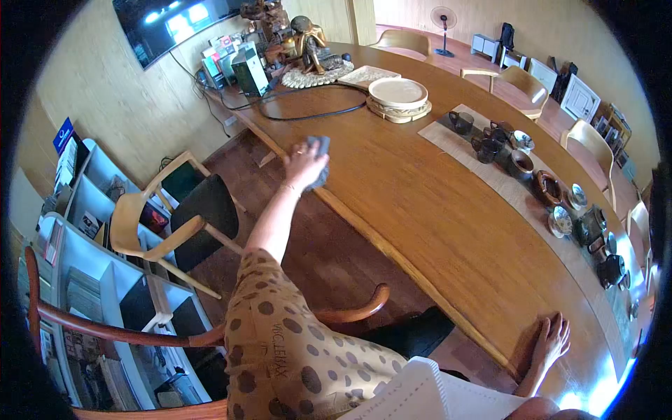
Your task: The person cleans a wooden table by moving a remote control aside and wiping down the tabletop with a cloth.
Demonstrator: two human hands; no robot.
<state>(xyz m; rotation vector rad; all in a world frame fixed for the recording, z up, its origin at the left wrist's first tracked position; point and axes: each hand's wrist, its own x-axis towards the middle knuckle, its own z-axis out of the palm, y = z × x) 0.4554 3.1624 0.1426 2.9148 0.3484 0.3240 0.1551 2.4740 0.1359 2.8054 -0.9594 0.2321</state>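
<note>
My left hand [304,165] reaches out to the near edge of the long wooden table [406,196]. Its fingers are closed on a dark grey cloth [321,146], which is bunched against the table's edge. Part of the cloth is hidden behind the hand. Farther along the tabletop, past that hand, a black cable [308,117] lies in a loop. My right hand [551,341] rests palm down at the other end of the table, with fingers spread and nothing in them.
Cups and teapots stand on a runner [439,133] along the far side. Round wooden trays [397,91], a statue [311,45] and a small box [250,68] sit toward the wall. A wooden armchair [168,224] and white shelves [91,269] are at the left; a red-brown chair rail [350,308] curves nearby.
</note>
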